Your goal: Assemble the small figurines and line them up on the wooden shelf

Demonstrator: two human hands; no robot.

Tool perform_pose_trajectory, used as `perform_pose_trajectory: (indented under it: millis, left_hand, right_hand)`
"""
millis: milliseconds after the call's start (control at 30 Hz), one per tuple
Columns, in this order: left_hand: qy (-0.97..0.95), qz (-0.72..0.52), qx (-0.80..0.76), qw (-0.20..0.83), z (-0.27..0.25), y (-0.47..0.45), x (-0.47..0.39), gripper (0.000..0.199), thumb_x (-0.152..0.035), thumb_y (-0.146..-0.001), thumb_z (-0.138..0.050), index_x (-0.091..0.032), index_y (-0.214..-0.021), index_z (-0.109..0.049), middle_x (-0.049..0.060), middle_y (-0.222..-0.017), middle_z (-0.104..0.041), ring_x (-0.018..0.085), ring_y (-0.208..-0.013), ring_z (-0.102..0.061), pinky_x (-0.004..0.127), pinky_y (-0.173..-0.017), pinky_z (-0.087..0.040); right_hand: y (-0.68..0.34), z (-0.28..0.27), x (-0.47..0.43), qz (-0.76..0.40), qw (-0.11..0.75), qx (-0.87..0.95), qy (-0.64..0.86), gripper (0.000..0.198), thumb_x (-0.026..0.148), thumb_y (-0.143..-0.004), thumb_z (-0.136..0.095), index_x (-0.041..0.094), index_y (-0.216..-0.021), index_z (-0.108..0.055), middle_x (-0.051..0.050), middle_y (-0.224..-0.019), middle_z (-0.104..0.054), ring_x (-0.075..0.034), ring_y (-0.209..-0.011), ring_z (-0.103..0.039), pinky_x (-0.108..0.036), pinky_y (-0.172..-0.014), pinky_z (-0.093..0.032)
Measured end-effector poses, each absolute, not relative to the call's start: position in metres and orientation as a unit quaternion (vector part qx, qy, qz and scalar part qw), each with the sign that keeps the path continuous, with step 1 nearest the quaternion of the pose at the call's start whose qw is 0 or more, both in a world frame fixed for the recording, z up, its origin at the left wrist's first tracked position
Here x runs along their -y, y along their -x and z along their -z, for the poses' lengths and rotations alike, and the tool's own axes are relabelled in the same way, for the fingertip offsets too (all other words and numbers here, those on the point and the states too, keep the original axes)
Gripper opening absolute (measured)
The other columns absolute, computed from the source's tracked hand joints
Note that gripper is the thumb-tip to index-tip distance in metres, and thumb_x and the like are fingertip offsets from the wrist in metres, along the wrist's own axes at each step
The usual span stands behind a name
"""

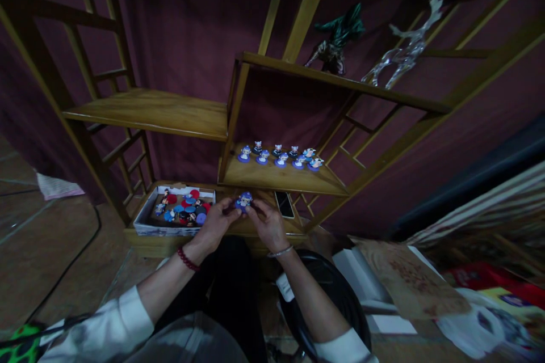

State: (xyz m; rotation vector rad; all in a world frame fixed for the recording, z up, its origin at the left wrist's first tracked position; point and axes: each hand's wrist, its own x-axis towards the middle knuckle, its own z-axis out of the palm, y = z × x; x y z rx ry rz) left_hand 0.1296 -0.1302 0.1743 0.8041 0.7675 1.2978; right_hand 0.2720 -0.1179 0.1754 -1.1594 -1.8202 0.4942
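Between my two hands is a small figurine with purple hair and a purple base. My left hand pinches it from the left, and my right hand grips its right side. Just left of my hands sits an open cardboard box, holding several loose figurines and round red, blue and black bases. Behind and above my hands, a wooden shelf bears several similar figurines standing in two rough rows; the back ones look black and white.
A phone lies on the low wooden board right of my hands. Higher up stand a dark green statue and a clear deer figure. Below right are a black round stool, cartons and plastic bags. A cable crosses the floor.
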Motion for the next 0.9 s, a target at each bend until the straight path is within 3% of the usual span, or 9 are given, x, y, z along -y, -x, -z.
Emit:
perform_pose_trajectory:
  millis: [333, 900]
  left_hand:
    - [-0.383, -0.598, -0.343, 0.615, -0.183, -0.137, 0.117, 0.032, -0.013, -0.06, -0.068, -0.015, -0.092, -0.064, 0.006, -0.093, -0.066, 0.018, -0.087, -0.057, 0.031, -0.083, -0.042]
    - [-0.388, -0.628, -0.354, 0.575, -0.203, -0.143, 0.096, 0.028, -0.011, -0.062, -0.064, -0.016, -0.089, -0.061, 0.006, -0.089, -0.066, 0.018, -0.086, -0.058, 0.033, -0.083, -0.043]
  right_hand:
    - [-0.281, -0.191, 0.108, -0.228, 0.436, 0.752, 0.438, 0.027, 0.03, -0.075, -0.06, 0.022, -0.101, -0.061, -0.006, -0.105, -0.061, -0.018, -0.09, -0.06, -0.032, -0.081, -0.05]
    - [-0.282, -0.21, 0.077, -0.263, 0.437, 0.742, 0.435, 0.024, 0.028, -0.074, -0.06, 0.022, -0.098, -0.061, -0.003, -0.099, -0.064, -0.017, -0.086, -0.063, -0.03, -0.08, -0.05]
